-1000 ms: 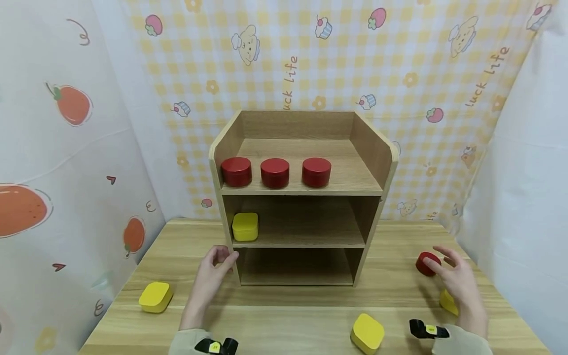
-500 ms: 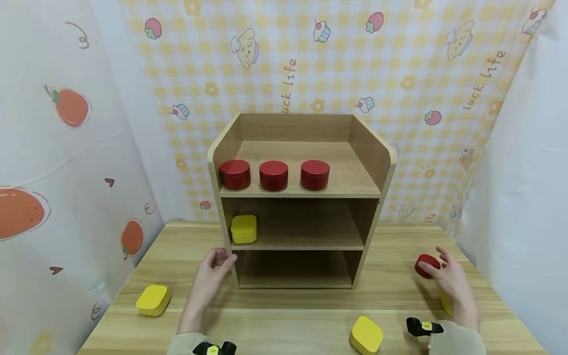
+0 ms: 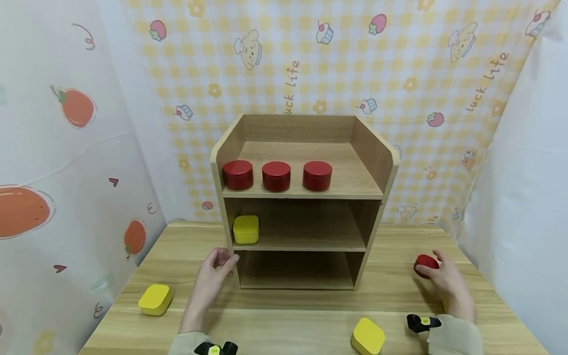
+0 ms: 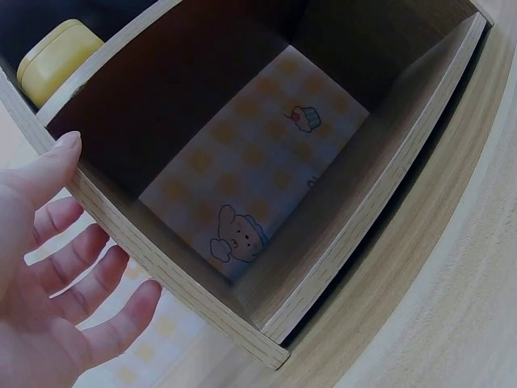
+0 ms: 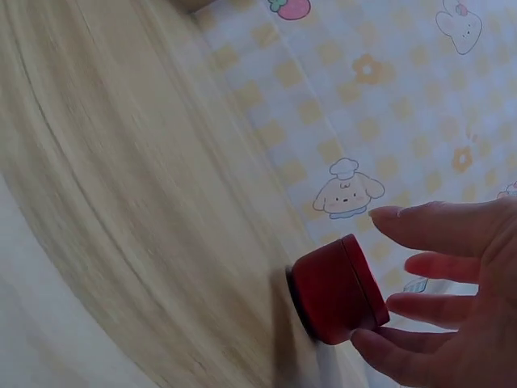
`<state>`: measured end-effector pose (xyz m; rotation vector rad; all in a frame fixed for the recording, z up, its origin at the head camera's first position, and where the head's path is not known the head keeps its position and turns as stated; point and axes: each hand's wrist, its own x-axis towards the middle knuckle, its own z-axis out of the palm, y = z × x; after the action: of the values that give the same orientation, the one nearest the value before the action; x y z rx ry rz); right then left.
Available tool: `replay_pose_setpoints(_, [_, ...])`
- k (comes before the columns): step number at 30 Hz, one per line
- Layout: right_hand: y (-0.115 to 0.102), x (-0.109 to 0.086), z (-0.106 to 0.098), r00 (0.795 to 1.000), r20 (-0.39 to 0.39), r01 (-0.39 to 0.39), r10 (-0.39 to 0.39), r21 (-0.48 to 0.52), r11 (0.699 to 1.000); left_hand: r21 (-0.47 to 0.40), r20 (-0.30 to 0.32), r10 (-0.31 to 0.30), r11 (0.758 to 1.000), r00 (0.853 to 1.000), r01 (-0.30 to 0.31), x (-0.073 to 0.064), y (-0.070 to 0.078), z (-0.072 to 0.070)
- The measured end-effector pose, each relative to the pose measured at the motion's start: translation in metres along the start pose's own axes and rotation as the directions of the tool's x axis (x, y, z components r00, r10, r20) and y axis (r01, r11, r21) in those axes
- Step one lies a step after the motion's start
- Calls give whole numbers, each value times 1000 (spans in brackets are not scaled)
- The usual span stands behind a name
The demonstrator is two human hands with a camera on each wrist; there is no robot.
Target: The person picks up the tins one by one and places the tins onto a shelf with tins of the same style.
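Observation:
By the wooden shelf unit's [image 3: 298,194] lower left side is my left hand [image 3: 212,273]. In the left wrist view its thumb overlaps the side panel's front edge, with the loosely bent fingers outside the panel. At the right, my right hand [image 3: 450,281] is at a round red tin [image 3: 427,262] on the table. The right wrist view shows the tin [image 5: 335,291] with fingertips at its lid and the thumb apart from it. Along the top shelf stand three red tins [image 3: 238,175], [image 3: 276,176], [image 3: 317,176]. A yellow square box [image 3: 246,230] sits at the middle shelf's left.
One yellow box [image 3: 155,299] lies on the table [image 3: 275,328] at the left, another yellow box [image 3: 368,336] at the front right. My right forearm hides most of a further yellow one. Patterned cloth [image 3: 284,54] hangs behind the shelf unit.
My right hand has moved slightly left and closer around the red tin, covering more of the yellow box beneath the forearm. The left hand keeps its place at the shelf unit.

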<state>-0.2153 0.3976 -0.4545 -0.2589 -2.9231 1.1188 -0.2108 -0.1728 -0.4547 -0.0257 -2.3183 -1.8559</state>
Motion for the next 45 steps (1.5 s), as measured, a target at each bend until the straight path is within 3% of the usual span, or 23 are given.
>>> replay_pose_setpoints(9, [7, 3, -3, 1000, -2, 25, -26, -129, 991, -11, 6, -6, 1000, 1000, 6, 0, -1, 1])
replay_pose_setpoints(15, [7, 6, 0, 1000, -12, 4, -6, -99, 995, -3, 4, 6, 1000, 1000, -6, -1, -2, 2])
replay_pose_setpoints(28, [10, 9, 3, 999, -4, 46, -46, -78, 996, 0, -11, -1, 1000, 1000, 1, -2, -8, 5])
replay_pose_setpoints(45, [-36, -4, -10, 976, -87, 191, -199, -93, 977, -1, -1, -27, 1000, 1000, 27, 3, -3, 0])
